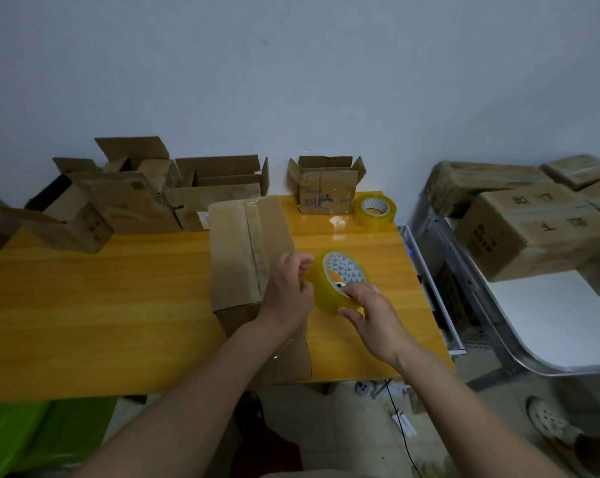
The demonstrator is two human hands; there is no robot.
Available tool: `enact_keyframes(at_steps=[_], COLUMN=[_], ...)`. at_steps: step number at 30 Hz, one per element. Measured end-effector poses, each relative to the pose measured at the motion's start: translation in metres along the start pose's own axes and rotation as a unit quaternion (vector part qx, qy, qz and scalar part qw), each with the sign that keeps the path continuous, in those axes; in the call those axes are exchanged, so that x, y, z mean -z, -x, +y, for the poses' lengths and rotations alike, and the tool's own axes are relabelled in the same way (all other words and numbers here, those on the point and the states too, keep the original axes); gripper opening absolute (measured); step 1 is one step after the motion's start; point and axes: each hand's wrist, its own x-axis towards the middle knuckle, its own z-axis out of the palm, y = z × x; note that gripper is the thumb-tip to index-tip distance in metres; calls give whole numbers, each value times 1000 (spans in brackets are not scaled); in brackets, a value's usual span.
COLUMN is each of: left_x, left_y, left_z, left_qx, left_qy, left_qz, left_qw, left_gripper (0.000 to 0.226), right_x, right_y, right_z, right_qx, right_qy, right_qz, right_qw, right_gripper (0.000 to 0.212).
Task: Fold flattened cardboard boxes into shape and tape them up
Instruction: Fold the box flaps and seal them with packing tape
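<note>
A cardboard box [236, 250] stands on the yellow table [95, 305] in front of me, its top flaps closed with a strip of clear tape along the seam. Just right of it I hold a yellowish roll of clear tape [329, 288] above the table. My right hand [371, 315] grips the roll from the near side, a finger through its core. My left hand [288, 288] pinches at the roll's left edge with curled fingers. Whether a tape end is lifted cannot be made out.
Several opened boxes [219, 188] line the table's back edge, with a small printed box [326, 194] and a second tape roll [376, 210] at the back right. More boxes [522, 229] are stacked on a white table [550, 332] to the right.
</note>
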Motion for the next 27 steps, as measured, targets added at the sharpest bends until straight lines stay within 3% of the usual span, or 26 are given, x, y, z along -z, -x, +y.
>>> enact_keyframes(at_steps=[8,14,23,25,27], left_x=[7,3,1,3,4], left_y=[-2,0,-3,-2,0], left_z=[-5,1,24,26,29], left_qx=[39,17,25,39,65], left_qy=[9,-10,-8,14,51], left_qz=[30,90,199,203,189], left_qw=[999,996,980,978,979], left_gripper=[8,5,10,12,12], right_x=[5,8,16,16,19], right_y=[-7,-8,-7,-7,-9], right_z=[-10,-15,-21,-21,-23], right_qx=[17,2,102,95,64], right_qy=[3,3,169,146,41], right_qz=[-12,-11,121,158,204], right_qw=[1000,1000,973,972,976], right_gripper=[24,21,61,72,77])
